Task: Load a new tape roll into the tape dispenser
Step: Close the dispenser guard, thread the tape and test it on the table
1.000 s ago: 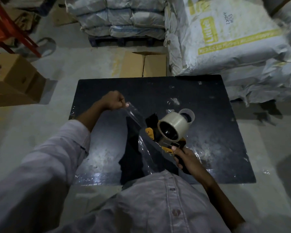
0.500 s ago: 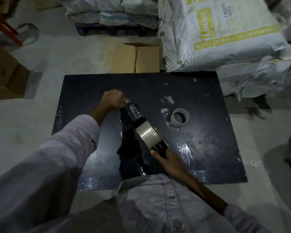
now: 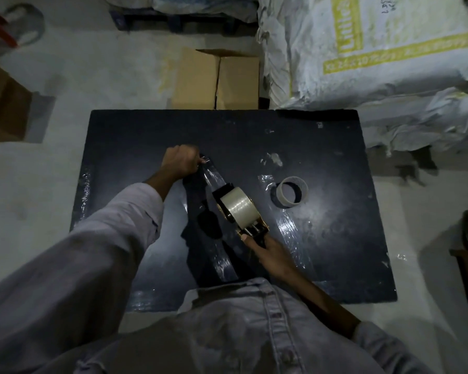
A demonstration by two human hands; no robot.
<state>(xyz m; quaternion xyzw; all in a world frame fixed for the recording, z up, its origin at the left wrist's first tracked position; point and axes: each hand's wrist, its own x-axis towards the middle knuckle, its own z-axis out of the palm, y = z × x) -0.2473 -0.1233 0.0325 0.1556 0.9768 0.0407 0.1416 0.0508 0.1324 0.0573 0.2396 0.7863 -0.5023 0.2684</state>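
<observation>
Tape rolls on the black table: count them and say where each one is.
2. One full tape roll sits in the tape dispenser at the table's middle; one nearly empty roll stands to its right on the black table.

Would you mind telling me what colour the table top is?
Black, with shiny scuffs and clear tape scraps; the table top shows best in the head view.

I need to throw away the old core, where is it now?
In the head view, the empty core lies on the black table, right of the dispenser, apart from both hands.
</observation>
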